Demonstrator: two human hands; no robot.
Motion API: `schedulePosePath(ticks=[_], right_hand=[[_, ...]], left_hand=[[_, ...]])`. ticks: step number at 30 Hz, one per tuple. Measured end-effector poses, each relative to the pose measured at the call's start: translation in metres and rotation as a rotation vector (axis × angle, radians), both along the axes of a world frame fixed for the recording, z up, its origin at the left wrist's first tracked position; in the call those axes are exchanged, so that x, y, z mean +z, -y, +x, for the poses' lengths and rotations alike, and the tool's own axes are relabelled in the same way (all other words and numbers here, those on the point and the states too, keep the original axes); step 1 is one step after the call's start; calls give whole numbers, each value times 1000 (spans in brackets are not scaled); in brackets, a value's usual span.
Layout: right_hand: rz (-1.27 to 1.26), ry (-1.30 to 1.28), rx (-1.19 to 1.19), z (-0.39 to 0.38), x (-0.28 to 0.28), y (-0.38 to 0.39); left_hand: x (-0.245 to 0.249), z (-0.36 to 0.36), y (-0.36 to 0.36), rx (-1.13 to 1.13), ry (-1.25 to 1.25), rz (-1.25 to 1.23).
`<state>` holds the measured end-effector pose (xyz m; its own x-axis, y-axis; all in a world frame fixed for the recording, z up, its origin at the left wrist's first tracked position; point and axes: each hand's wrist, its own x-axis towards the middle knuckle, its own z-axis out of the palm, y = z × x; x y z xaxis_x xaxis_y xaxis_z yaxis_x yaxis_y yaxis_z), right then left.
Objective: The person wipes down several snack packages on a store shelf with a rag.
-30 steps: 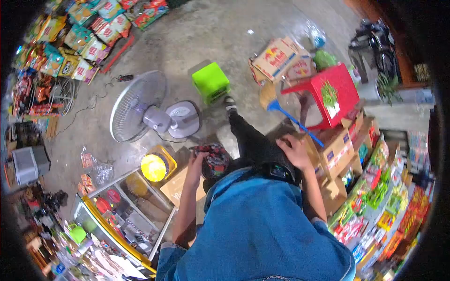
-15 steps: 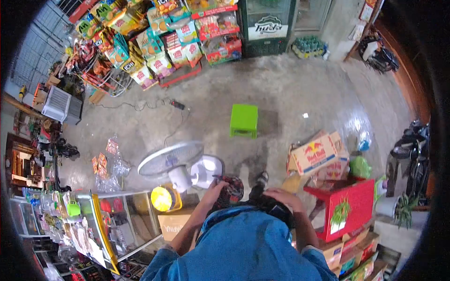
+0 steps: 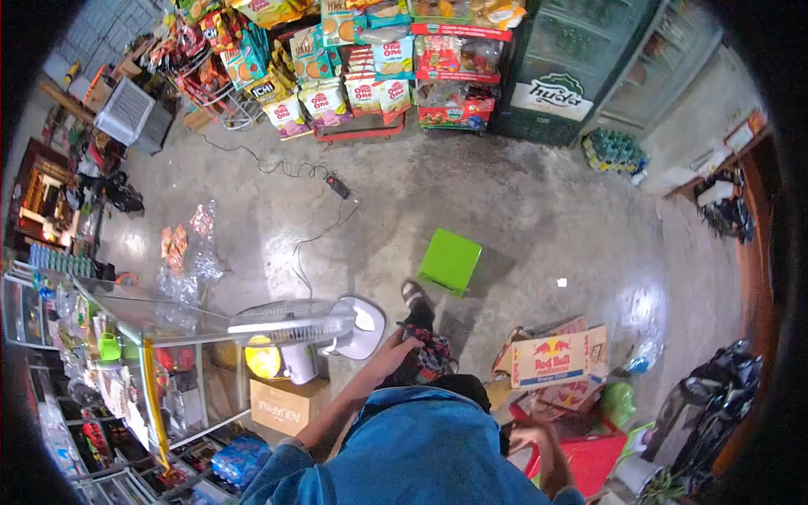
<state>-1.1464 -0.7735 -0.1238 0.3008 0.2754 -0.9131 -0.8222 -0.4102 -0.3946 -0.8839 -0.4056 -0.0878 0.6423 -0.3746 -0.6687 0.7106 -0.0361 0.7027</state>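
Observation:
My left hand [image 3: 406, 347] is in front of my left thigh with its fingers curled, against dark patterned cloth [image 3: 433, 353] with red marks. What lies within those fingers is hard to make out. A sandalled foot [image 3: 414, 296] shows just beyond the cloth. Low at my right side, my right hand [image 3: 528, 434] has its fingers apart and holds nothing I can see. It is next to the red table [image 3: 593, 463], whose near part my arm covers. The green stool [image 3: 451, 261] stands on the floor ahead, apart from both hands.
A standing fan [image 3: 366, 326] and an Aquafina carton [image 3: 290, 406] are at my left, by a glass case [image 3: 151, 396]. Red Bull cartons [image 3: 551, 362] lie at right. Snack racks [image 3: 362, 93] and a drinks fridge [image 3: 551, 93] line the back; a power cord [image 3: 337, 185] crosses the floor.
My view has swung, so the stool, cartons and fridge sit lower and the fridge further right. A sandalled foot now reaches forward. My right hand has dropped back beside the red table.

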Motion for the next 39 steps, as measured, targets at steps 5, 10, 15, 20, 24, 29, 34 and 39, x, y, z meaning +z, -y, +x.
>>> schedulePosePath(ticks=[5,10,15,20,24,29,34,39], right_hand=[[-234,-34,-153,59,-4,-1],[-352,-16,-139,170,-2,9],[-394,6,-77,270,3,23],[-402,0,-21,347,2,39],[-386,-36,42,414,-14,58],[-327,-78,141,517,-42,103],[-253,-96,215,632,-69,131],[-215,-121,264,704,-86,133]], left_hand=[[-15,114,26,20,42,-77],[-2,220,17,23,71,-156],[-5,284,-12,242,58,-246],[-19,321,-27,369,10,-201],[-32,367,-29,504,16,-157],[-4,447,-33,691,-20,7],[18,500,-65,829,-58,181],[31,536,-96,1107,22,130]])
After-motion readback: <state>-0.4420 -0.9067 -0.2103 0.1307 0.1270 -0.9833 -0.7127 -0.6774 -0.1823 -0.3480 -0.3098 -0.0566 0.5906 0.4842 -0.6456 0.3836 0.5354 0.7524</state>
